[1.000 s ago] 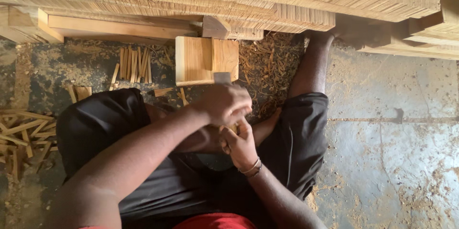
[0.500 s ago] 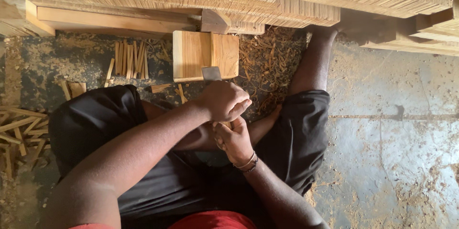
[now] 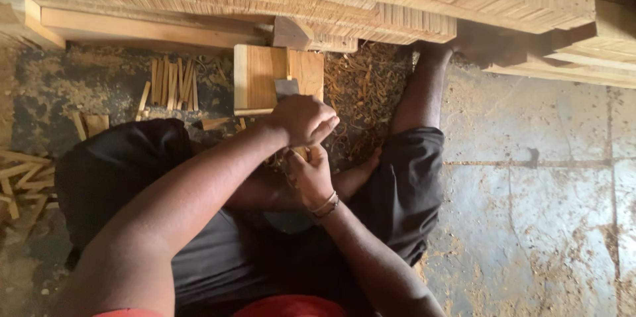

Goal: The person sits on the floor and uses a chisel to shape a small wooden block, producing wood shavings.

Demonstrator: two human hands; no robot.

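A person sits on the floor, the left hand (image 3: 301,118) fisted with its fingers curled tight around the handle of a flat grey metal blade (image 3: 286,87) that points away from the body, its long axis running toward a pale square wooden block (image 3: 260,78) lying just beyond the knuckles. The right hand (image 3: 311,174), wearing a wrist bracelet, sits directly beneath and touching the left, fingers pinching a thin pale wooden stick (image 3: 299,152). Curled wood shavings (image 3: 361,102) lie right of the block; no container is visible.
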